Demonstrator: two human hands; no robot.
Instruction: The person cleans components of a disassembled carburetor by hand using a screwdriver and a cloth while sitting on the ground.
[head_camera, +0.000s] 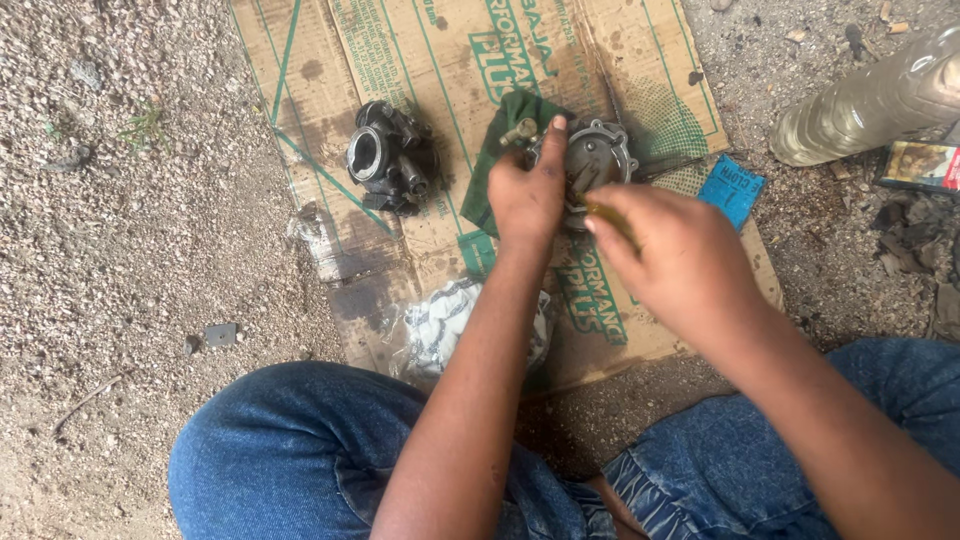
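My left hand (527, 192) grips the near edge of a round grey metal engine part (598, 155), index finger stretched up along its side. The part rests on a dark green cloth (505, 130) spread on flattened cardboard (450, 70). My right hand (672, 255) is closed around a thin yellow-handled tool (607, 213), whose tip reaches into the part's open face. A second, black carburettor-like body (388, 157) lies to the left on the cardboard, apart from both hands.
A crumpled clear plastic bag (445, 325) lies near my knees. A small blue packet (730, 190) sits right of the part, with a clear plastic bottle (870, 100) and a flat box (920, 165) beyond it. Gravel surrounds the cardboard. My jeans-clad legs fill the bottom.
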